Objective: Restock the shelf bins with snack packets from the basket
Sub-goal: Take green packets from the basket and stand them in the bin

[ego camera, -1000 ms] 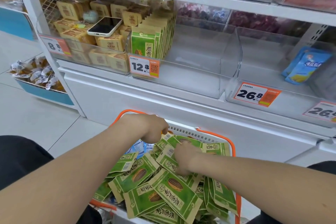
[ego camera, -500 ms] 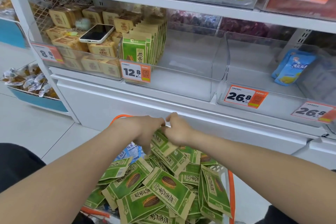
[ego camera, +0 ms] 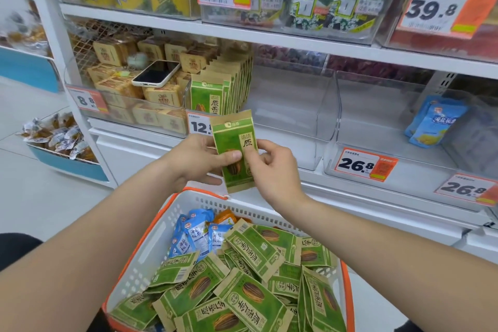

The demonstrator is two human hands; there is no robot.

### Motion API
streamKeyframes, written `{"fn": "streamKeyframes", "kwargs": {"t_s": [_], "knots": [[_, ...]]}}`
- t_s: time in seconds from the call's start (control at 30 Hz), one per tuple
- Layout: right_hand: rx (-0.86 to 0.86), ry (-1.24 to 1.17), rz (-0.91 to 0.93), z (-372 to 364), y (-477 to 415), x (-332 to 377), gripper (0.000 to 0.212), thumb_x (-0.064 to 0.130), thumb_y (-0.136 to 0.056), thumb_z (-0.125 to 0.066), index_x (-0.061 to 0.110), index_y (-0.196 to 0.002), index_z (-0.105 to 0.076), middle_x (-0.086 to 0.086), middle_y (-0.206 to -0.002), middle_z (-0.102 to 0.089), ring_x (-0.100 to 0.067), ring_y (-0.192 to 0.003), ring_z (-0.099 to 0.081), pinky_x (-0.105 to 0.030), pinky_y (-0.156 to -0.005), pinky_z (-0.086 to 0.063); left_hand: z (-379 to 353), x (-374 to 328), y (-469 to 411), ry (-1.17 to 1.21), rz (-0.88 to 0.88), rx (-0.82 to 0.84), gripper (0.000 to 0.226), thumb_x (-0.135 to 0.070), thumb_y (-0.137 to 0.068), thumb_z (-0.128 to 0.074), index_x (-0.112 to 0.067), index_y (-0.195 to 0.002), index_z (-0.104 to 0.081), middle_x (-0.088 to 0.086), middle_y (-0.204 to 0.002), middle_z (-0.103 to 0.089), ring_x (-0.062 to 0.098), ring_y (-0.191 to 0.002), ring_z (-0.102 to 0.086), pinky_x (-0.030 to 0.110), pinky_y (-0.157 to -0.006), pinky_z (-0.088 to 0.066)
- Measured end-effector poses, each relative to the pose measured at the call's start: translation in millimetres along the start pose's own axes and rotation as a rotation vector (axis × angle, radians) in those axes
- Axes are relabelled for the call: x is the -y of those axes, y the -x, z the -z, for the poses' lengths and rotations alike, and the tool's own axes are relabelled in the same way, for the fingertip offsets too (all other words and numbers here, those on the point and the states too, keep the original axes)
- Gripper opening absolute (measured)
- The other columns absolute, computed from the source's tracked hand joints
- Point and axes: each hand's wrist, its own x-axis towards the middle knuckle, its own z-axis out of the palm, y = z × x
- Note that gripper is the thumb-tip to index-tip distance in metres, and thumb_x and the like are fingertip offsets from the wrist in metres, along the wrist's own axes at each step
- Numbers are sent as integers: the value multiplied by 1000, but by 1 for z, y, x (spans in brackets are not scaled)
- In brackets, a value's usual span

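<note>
Head camera: Both my hands grasp one green snack packet (ego camera: 234, 148), held upright in the air above the far rim of the white, orange-trimmed basket (ego camera: 151, 245) and in front of the shelf's front edge. My left hand (ego camera: 198, 162) grips the packet's left side, thumb laid across its face. My right hand (ego camera: 272, 170) pinches its right edge between thumb and fingers. The packet partly covers the 12.8 price tag (ego camera: 198, 125) on the front wall of the clear shelf bin (ego camera: 296, 116). Inside that bin, a shelved row (ego camera: 215, 89) of matching green packets stands upright against the left wall. In the basket, loose green packets (ego camera: 250, 296) lie heaped across the near and right sides, with blue packets (ego camera: 194, 234) bunched toward the far left corner. A phone (ego camera: 156, 73) rests on tan boxes (ego camera: 161, 94) in the bin to the left. Blue pouches (ego camera: 436, 124) lean in the bin to the right, behind a 26.8 tag (ego camera: 363, 164)
</note>
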Motion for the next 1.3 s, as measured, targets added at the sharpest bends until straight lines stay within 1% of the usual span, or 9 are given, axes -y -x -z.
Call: {"fn": "streamKeyframes", "kwargs": {"t_s": [0.2,0.37,0.6,0.7,0.8,0.93,1.03,1.13,1.3], "knots": [[-116,227,235,3,-18,17,33,47,-99,-62,24,-81,-77,9,-51,-49,-10,-52,-45,-32,-57,-39,-5,-12,-2,196,-114,-172,31,-36,-108,-54,-16,-122,-72,6,-106,-80,20,-95,-77,37,-78,-64],[-39,245,303,3,-37,41,18,39,-92,-72,30,-108,-71,13,-86,-73,-7,-73,-69,-40,-73,-59,2,-22,-3,132,-232,-254,34,-37,-112,-43,-21,-127,-69,-1,-118,-77,18,-113,-71,44,-99,-57],[-210,71,453,-2,-66,66,26,12,-97,-67,20,-118,-55,13,-96,-73,-7,-81,-69,-30,-70,-54,13,-24,-12,-2,-121,-502,51,-11,-105,-45,-24,-154,-38,-3,-151,-49,18,-133,-50,39,-112,-44],[-180,88,457,-7,-82,60,24,10,-99,-63,19,-119,-54,11,-98,-74,-10,-84,-69,-30,-71,-53,18,-18,-14,-48,-72,-495,70,0,-85,-47,-25,-150,-41,0,-146,-53,20,-130,-54,42,-109,-49],[-52,208,406,-14,-96,45,22,12,-100,-62,24,-115,-53,9,-91,-74,-15,-83,-68,-33,-75,-52,15,-16,-16,-58,-65,-480,59,10,-89,-46,-36,-126,-43,-3,-128,-61,16,-116,-60,30,-93,-49],[45,407,278,-28,-111,36,15,29,-97,-64,30,-110,-56,9,-93,-72,-28,-98,-64,-40,-87,-52,15,-10,-25,-74,-97,-474,59,9,-90,-49,-38,-123,-37,-16,-106,-59,-4,-95,-57,13,-72,-42],[79,549,211,-35,-116,42,21,43,-90,-58,24,-98,-63,2,-83,-69,-32,-93,-61,-46,-82,-56,15,-11,-25,-91,-115,-506,57,7,-90,-54,-38,-121,-37,-16,-103,-58,-3,-91,-57,10,-67,-40],[128,606,187,-40,-117,50,22,39,-95,-51,19,-91,-61,-8,-87,-67,-37,-95,-56,-49,-80,-55,15,-12,-25,-125,-141,-528,63,5,-86,-59,-38,-129,-43,-7,-117,-62,12,-105,-61,10,-69,-42],[124,773,264,-47,-119,60,28,27,-107,-45,14,-82,-51,-14,-91,-60,-42,-92,-58,-42,-70,-45,17,-9,-26,-202,-213,-545,90,-3,-81,-70,-37,-155,-33,-12,-126,-65,10,-114,-60,15,-79,-44]]}}
